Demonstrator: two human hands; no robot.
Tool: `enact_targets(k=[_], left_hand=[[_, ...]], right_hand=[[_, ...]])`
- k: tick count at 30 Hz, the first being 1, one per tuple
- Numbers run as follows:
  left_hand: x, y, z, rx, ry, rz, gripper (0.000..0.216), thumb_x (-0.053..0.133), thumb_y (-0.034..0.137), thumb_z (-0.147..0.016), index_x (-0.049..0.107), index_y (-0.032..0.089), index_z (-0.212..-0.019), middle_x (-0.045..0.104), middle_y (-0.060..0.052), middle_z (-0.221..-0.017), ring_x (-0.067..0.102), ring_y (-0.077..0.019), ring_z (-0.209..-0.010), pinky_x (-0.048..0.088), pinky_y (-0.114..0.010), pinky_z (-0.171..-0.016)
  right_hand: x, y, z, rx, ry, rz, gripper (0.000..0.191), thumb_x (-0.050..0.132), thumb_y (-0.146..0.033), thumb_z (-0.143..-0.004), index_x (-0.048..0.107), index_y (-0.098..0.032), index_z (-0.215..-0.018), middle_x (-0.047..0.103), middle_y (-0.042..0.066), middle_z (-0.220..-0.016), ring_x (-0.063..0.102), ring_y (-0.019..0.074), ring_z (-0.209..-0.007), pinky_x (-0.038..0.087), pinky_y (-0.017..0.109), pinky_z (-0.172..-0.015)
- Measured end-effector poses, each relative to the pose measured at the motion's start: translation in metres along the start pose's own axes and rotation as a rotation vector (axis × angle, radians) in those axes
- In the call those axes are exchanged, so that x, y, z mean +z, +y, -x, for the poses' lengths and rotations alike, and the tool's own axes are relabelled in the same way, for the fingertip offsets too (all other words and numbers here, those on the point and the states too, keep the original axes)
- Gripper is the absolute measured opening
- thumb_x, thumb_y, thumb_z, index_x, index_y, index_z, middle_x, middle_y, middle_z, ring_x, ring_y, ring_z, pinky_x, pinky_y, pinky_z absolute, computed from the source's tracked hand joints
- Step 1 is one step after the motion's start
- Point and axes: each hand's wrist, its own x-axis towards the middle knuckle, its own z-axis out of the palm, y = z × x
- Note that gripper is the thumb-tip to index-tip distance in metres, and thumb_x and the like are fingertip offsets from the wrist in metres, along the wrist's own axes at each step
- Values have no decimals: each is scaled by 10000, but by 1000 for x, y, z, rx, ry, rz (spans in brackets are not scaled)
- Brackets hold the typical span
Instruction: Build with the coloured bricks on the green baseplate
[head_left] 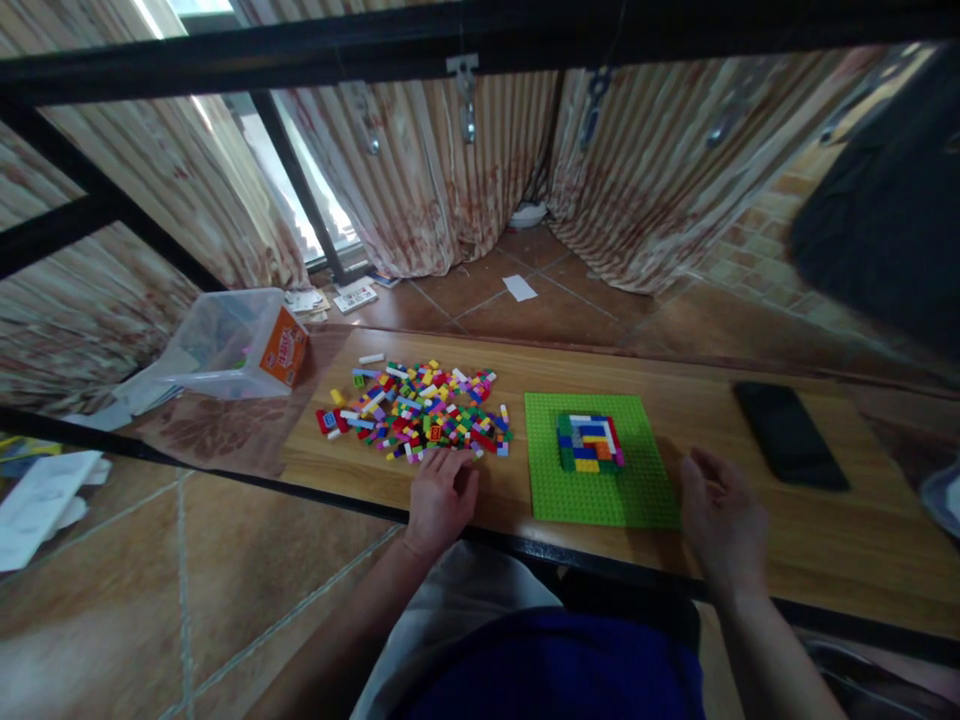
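Note:
My left hand (442, 498) is at the front edge of a pile of loose toy building bricks (427, 405). Its fingers reach to the nearest bricks with the thumb apart, and I see no brick held in it. A green baseplate (600, 505) lies to the right of the pile. On it sits a low, roughly square block of multicoloured bricks (589, 443), with white, blue, yellow, orange and green showing on top. Just past the baseplate's right edge, my right hand (721, 515) has its fingers curled in. Whatever may be inside them is hidden.
A black phone (789, 433) lies on the wooden table (750, 545) to the right. Beyond the table's left end stands a clear plastic bin (232, 340) with an orange label. Dark metal bars (300, 60) cross above, before striped curtains (465, 190). Papers lie on the tiled floor.

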Motion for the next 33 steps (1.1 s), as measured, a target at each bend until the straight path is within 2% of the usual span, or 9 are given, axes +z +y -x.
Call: enact_targets(k=[3,7,13,19,22,26,29,33], left_hand=[[4,-1,1,1,-12,6,145,578,128,-844,607,200,-967,668,-50,-866,603,-225,-862,504,-373,-773],[6,-2,4,20,-20,31,154,556,114,-861,619,202,-970,675,-59,-880,607,-225,-874,516,-377,-775],[5,0,6,34,-11,116,124,542,128,-887,636,203,-916,676,-57,-828,605,-210,-857,525,-367,-771],[-2,2,6,-22,111,163,115,553,139,-888,632,209,-935,687,-58,-869,623,-204,-866,527,-368,-782],[-14,-11,1,-115,236,82,109,556,157,-893,628,206,-958,684,-58,-916,626,-206,-904,517,-386,-833],[-31,-42,-12,-277,354,-81,188,589,185,-860,628,190,-1043,655,-89,-1073,596,-233,-1056,492,-410,-945],[-38,-63,-21,-391,305,-195,318,651,215,-810,618,169,-1123,668,-97,-1053,600,-258,-1026,493,-423,-936],[-38,-72,-26,-438,232,-248,356,662,205,-794,628,170,-1147,699,-66,-944,617,-246,-937,504,-400,-894]], right_hand=[[-1,12,6,23,-18,39,492,481,-499,-841,690,-127,-1086,707,170,-1022,652,308,-900,502,460,-782],[6,21,11,-87,-22,118,516,449,-526,-837,700,-136,-1065,699,175,-1020,629,347,-964,492,507,-828],[15,14,16,-161,-65,185,592,372,-605,-842,694,-150,-1042,688,181,-1017,618,367,-978,488,539,-848],[21,13,22,-246,-59,255,719,317,-709,-822,679,-138,-1069,671,199,-1085,589,396,-1072,446,558,-950],[23,17,23,-268,-69,269,749,314,-747,-804,677,-148,-1069,667,191,-1102,586,399,-1085,442,565,-958],[25,21,24,-297,-61,300,739,305,-730,-824,672,-142,-1078,666,192,-1102,589,397,-1078,451,568,-938],[26,22,24,-337,-52,308,706,308,-699,-848,675,-136,-1065,666,191,-1113,593,390,-1074,456,563,-932],[27,20,24,-369,-40,314,694,294,-673,-873,684,-128,-1050,666,192,-1104,597,387,-1061,465,555,-909]])
